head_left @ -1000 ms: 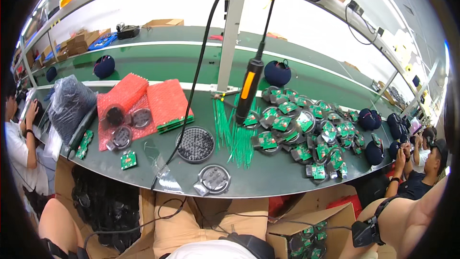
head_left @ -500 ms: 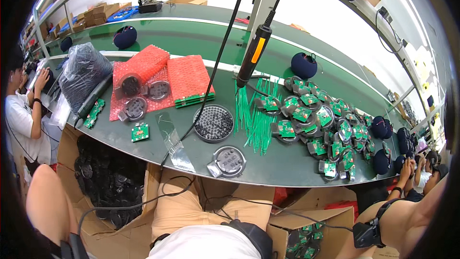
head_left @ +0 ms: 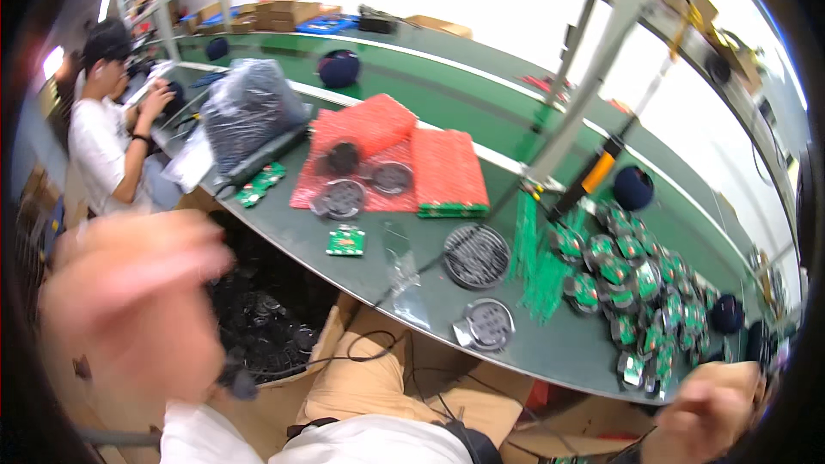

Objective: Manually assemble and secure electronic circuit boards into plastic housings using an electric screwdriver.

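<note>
My left hand (head_left: 137, 301), smeared by motion, is raised at the lower left, in front of a carton of black parts (head_left: 258, 309). My right hand (head_left: 709, 404) is near the bench's right front edge, below a heap of round black units with green circuit boards (head_left: 644, 292). Its fingers look curled, but blur hides whether they hold anything. Neither hand touches the bench. A round black speaker part (head_left: 490, 325) lies near the front edge, with a round dish of small black pieces (head_left: 477, 256) behind it. A black and orange electric screwdriver (head_left: 593, 176) hangs above green cable ties (head_left: 540, 275).
Red bubble wrap (head_left: 451, 167) lies at mid-bench, with round black parts beside it and a loose green board (head_left: 345, 241) in front. A grey plastic-wrapped bundle (head_left: 249, 116) stands at the left. Black cables cross my lap. Another person (head_left: 107, 129) sits at the far left.
The view has swung left, so the bench's things appear farther right and tilted. Both my hands have come into view. The screwdriver hangs at a greater slant.
</note>
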The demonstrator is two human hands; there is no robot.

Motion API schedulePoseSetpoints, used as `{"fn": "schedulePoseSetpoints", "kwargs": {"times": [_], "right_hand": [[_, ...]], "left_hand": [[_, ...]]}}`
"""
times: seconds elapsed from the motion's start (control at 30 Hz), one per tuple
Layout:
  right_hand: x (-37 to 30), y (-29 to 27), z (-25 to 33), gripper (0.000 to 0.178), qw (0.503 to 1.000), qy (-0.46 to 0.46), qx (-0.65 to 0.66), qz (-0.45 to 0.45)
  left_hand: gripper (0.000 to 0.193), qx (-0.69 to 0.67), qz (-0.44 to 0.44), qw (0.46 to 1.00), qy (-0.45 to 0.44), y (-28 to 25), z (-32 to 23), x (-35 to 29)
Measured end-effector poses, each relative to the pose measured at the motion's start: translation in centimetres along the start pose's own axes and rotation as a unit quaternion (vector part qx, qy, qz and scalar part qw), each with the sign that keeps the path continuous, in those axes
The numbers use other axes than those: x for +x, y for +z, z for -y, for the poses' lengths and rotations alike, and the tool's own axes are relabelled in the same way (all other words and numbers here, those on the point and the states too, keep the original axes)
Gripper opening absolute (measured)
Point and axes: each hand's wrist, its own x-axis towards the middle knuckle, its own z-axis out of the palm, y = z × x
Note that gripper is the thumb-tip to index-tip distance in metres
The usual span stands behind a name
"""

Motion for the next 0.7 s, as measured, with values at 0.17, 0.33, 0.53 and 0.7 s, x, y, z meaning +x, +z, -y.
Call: {"fn": "schedulePoseSetpoints", "kwargs": {"times": [0.17,0.33,0.53,0.7], "right_hand": [[-1.5,10.9,-9.8,0.024,0.998,0.049,0.031,0.017],[-2.3,17.7,-13.2,0.018,0.962,0.216,0.167,-0.015],[-3.7,19.9,-15.2,0.013,0.933,0.273,0.224,-0.063],[-4.6,19.5,-15.5,0.011,0.895,0.340,0.277,-0.082]], "left_hand": [[0.060,0.198,0.269,0.922,-0.198,6.6,15.1,-6.9],[0.077,0.261,0.284,0.901,-0.201,7.4,19.8,-10.7],[0.073,0.220,0.276,0.904,-0.241,7.3,18.3,-9.2],[0.075,-0.002,0.287,0.941,-0.179,10.3,11.5,-8.8]]}}
